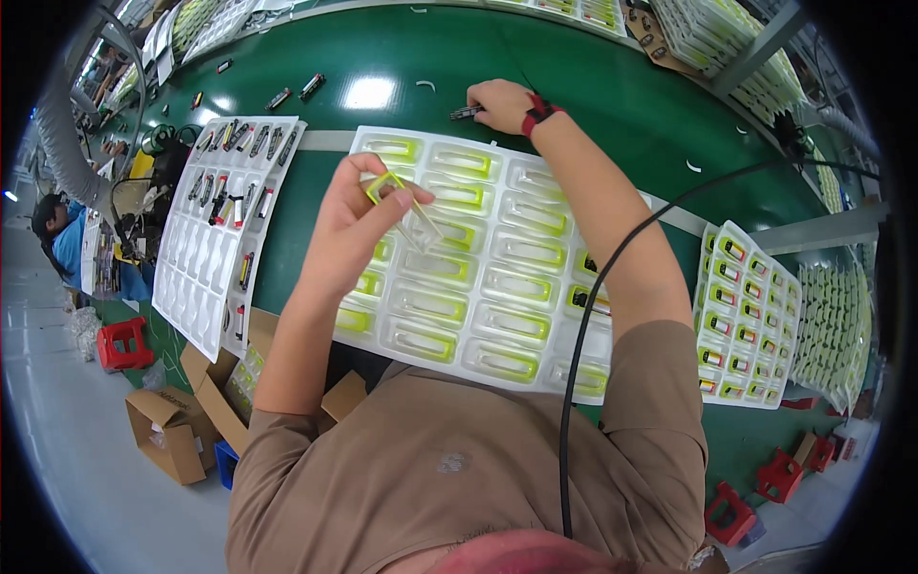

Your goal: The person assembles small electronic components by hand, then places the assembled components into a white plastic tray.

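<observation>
Above the white tray (490,251) in front of me, my left hand (359,215) pinches a clear plastic case (419,230) with a yellow-green rim, tilted down to the right. Beyond the tray's far edge, my right hand (501,105) is closed on a small dark, metallic-looking slim piece (467,113) low over the green bench; its exact kind is too small to tell. Similar clear cases with yellow-green edges fill most of the tray's pockets. A few at its right side hold dark items (579,297), partly hidden behind my right arm and a black cable.
A white tray (203,273) of slim black, red and silver pieces stands at left. Another tray (746,316) with filled cases sits at right. Loose pieces (312,86) lie on the green bench (430,57). A black cable (612,258) crosses before my right arm.
</observation>
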Demonstrator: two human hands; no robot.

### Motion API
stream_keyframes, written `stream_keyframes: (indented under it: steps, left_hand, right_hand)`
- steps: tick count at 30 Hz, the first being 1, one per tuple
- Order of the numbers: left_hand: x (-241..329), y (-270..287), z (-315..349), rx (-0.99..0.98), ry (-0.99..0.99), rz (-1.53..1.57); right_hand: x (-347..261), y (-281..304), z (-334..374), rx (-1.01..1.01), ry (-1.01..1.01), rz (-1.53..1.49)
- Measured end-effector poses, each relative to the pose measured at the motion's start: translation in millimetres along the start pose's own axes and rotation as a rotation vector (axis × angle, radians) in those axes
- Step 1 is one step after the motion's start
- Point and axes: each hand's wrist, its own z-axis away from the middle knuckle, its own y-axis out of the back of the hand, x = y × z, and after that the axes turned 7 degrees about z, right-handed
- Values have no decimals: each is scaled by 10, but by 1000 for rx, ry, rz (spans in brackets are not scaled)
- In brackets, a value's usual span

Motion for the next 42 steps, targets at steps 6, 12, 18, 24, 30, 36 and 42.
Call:
stream_keyframes:
  steps: [6,12,18,24,30,36,42]
  left_hand:
    - [-63,17,-61,-34,106,100]
    - [-297,-82,-118,-158,351,365]
    - [-402,-272,-87,-157,227,341]
    - [-392,-372,-26,-217,276,416]
    - [-388,-404,-5,-138,258,458]
    - [-464,-349,-2,-161,253,451]
    - [-473,-346,9,-165,240,419]
  right_hand:
    - [-490,726,961,342,-75,-753]
    - [-1038,1004,1840,532,-69,-1334]
    - [-1412,864,2112,623,-103,-776]
    - [-1473,829,2123,630,-82,-634]
    - [-1480,859,2130,623,-20,-485]
    - [-1526,834,2098,633,14,-346]
    - [-1513,835,2090,610,45,-313]
